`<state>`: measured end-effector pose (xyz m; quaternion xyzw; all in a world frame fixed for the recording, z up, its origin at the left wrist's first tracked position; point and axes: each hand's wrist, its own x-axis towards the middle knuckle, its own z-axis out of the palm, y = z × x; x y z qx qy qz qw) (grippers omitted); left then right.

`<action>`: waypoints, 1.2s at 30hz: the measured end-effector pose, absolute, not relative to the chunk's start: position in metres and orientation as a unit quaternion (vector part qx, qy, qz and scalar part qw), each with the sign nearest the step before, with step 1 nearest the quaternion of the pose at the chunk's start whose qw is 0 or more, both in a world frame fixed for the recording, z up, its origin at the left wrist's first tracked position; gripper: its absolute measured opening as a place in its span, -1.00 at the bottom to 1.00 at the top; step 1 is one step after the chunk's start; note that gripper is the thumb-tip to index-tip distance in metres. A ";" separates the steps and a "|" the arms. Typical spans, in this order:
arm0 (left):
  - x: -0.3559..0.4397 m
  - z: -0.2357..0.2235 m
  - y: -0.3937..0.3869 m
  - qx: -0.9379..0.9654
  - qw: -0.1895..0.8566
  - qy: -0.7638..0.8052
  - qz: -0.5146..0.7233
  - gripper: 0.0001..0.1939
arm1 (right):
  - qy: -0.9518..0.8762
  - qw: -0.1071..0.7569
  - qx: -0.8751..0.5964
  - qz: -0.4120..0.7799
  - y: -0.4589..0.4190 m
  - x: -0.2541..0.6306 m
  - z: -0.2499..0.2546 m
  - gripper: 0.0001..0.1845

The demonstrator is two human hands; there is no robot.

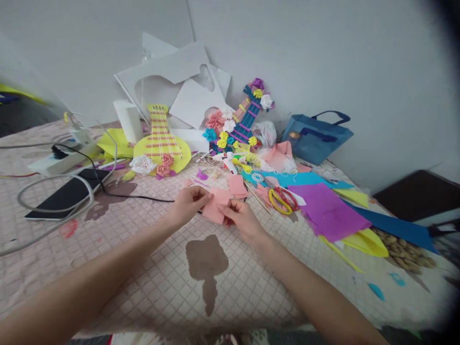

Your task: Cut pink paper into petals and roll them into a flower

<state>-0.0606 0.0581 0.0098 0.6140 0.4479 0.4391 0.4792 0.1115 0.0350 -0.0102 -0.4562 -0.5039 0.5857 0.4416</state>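
Between both hands is a piece of pink paper (pixel 216 207), held above the table. My left hand (pixel 187 205) pinches its left edge with thumb and fingers. My right hand (pixel 241 218) grips the right side, thumb on top and fingers beneath. Just behind lies a small stack of pink paper squares (pixel 237 186). To the right of it rest scissors (pixel 281 200) with yellow and red handles, pink scraps beside them. A white glue gun (pixel 229 165) lies farther back among the scraps.
A yellow paper guitar (pixel 161 143) and a blue, flower-covered guitar (pixel 247 117) stand at the back. Purple paper (pixel 328 211) and peanuts (pixel 404 251) lie right, near a blue bag (pixel 316 139). Left are a power strip (pixel 57 160), a black tablet-like slab (pixel 70 194) and loose cables.
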 end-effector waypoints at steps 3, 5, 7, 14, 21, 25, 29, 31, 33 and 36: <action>-0.060 0.010 0.058 0.598 0.493 0.451 0.443 -0.65 | -0.499 0.423 -0.447 0.611 0.034 0.111 -0.008 -0.64; -0.061 0.011 0.059 0.578 0.508 0.455 0.449 -0.65 | -0.502 0.400 -0.439 0.630 0.033 0.111 -0.006 -0.65; -0.061 0.011 0.059 0.559 0.521 0.455 0.458 -0.64 | -0.509 0.386 -0.436 0.634 0.032 0.110 -0.006 -0.65; -0.065 0.011 0.064 0.533 0.527 0.445 0.489 -0.64 | -0.529 0.368 -0.452 0.617 0.030 0.110 -0.005 -0.63; -0.067 0.013 0.064 0.578 0.552 0.434 0.416 -0.66 | -0.518 0.425 -0.423 0.610 0.034 0.116 -0.001 -0.59; -0.064 0.014 0.056 0.633 0.580 0.400 0.321 -0.67 | -0.527 0.422 -0.406 0.616 0.038 0.121 0.000 -0.68; -0.061 0.016 0.051 0.654 0.591 0.379 0.282 -0.67 | -0.553 0.420 -0.407 0.593 0.037 0.120 -0.001 -0.75; -0.061 0.017 0.051 0.651 0.595 0.382 0.277 -0.65 | -0.559 0.435 -0.412 0.573 0.037 0.119 -0.003 -0.75; -0.061 0.017 0.051 0.640 0.609 0.382 0.271 -0.63 | -0.557 0.451 -0.423 0.554 0.038 0.119 -0.003 -0.75; -0.061 0.019 0.051 0.613 0.633 0.395 0.261 -0.58 | -0.552 0.463 -0.436 0.539 0.040 0.121 -0.003 -0.73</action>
